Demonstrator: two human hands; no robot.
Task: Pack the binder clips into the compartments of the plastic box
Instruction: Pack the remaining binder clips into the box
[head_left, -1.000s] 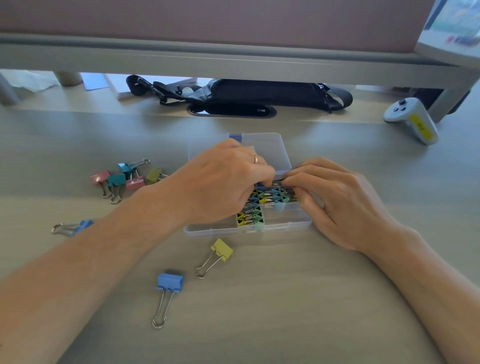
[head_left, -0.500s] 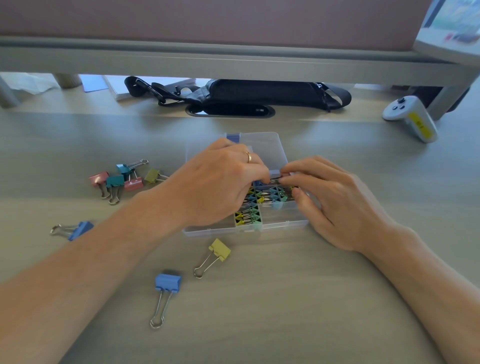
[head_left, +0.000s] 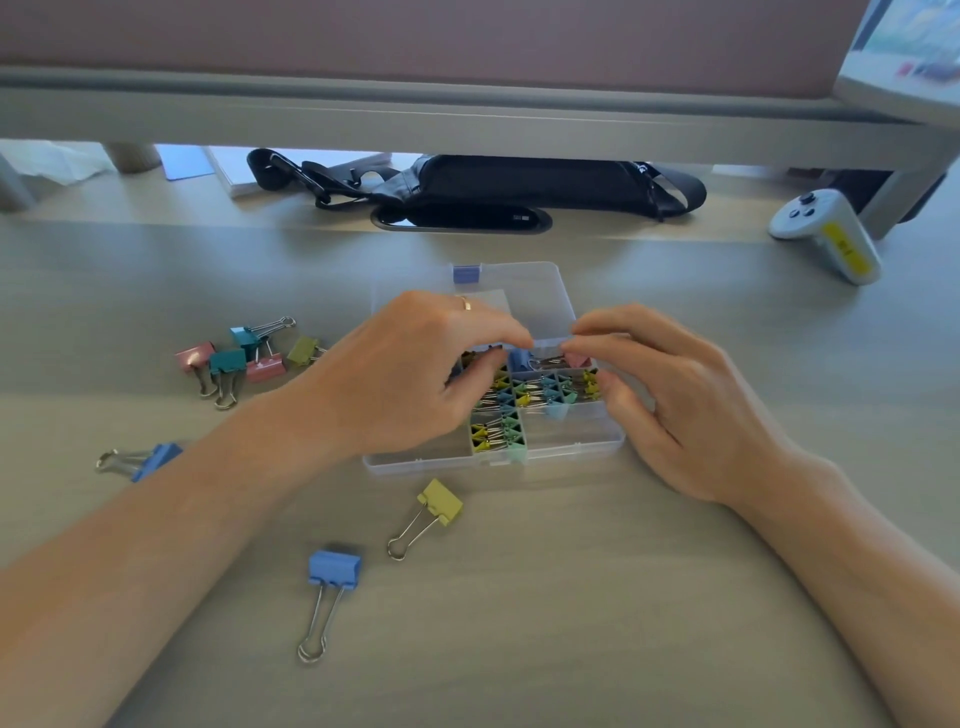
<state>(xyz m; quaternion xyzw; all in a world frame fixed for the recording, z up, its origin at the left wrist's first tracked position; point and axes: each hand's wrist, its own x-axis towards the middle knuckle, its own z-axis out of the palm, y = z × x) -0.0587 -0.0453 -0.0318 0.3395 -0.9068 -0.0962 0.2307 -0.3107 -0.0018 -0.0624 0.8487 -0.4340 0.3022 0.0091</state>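
The clear plastic box (head_left: 550, 449) lies open mid-desk, its lid flat behind it. Several compartments hold small yellow, green and blue binder clips (head_left: 498, 431). My left hand (head_left: 405, 379) covers the box's left side, curled fingertips pinching a blue binder clip (head_left: 519, 358) in the back row. My right hand (head_left: 675, 395) comes in from the right, its fingertips pinching a pink binder clip (head_left: 577, 359) beside it. Loose larger clips lie on the desk: a pink and teal group (head_left: 234, 358), a blue one (head_left: 156, 460), a yellow one (head_left: 441, 503) and another blue one (head_left: 335, 569).
A black bag (head_left: 519, 182) lies under the desk shelf (head_left: 467, 114) behind the box. A white controller (head_left: 826, 234) sits at the far right, papers (head_left: 234, 166) at the far left. A monitor corner (head_left: 904, 47) shows at top right.
My fingertips, pressed together over the back row before, have drawn slightly apart, uncovering the blue and pink clips there. The box and loose clips stayed put.
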